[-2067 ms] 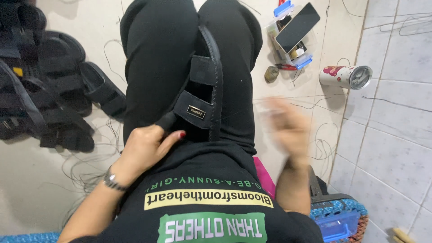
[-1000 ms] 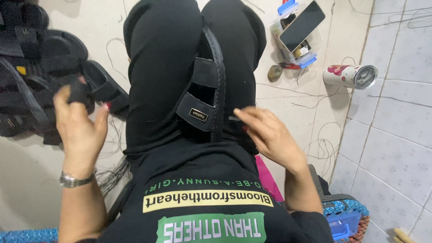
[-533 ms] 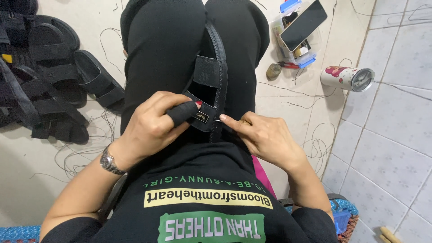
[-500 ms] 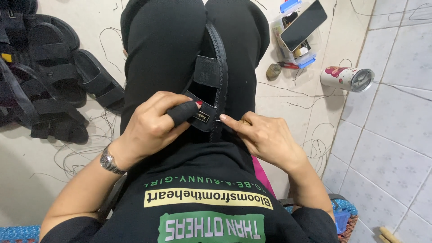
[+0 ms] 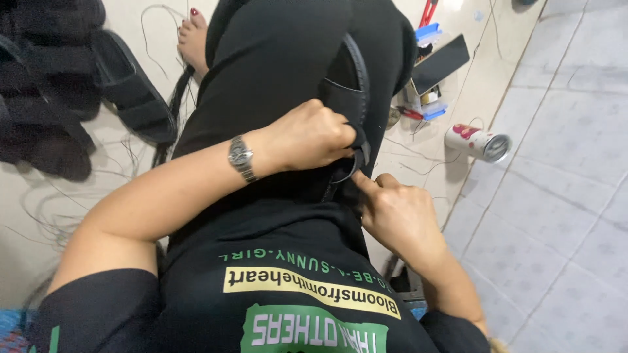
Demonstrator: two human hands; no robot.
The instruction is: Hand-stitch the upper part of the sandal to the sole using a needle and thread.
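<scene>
A black sandal [image 5: 350, 85] lies on my lap, over my black trousers. My left hand [image 5: 311, 134], with a wristwatch, is closed around the sandal's near strap and grips it. My right hand [image 5: 396, 212] sits just below and to the right, fingers curled, its thumb pressing against the lower end of the same strap. The strap's tip is hidden between the two hands.
A pile of black sandals [image 5: 72, 85] lies on the floor at left, with loose threads around. At right are a dark phone [image 5: 441, 62], small tools and a spool box [image 5: 425, 104], and a tin can on its side [image 5: 477, 142]. A bare foot [image 5: 191, 36] shows at top.
The view has swung left and closer. My left hand has slid up and over the strap, my right hand has dropped lower against the strap end.
</scene>
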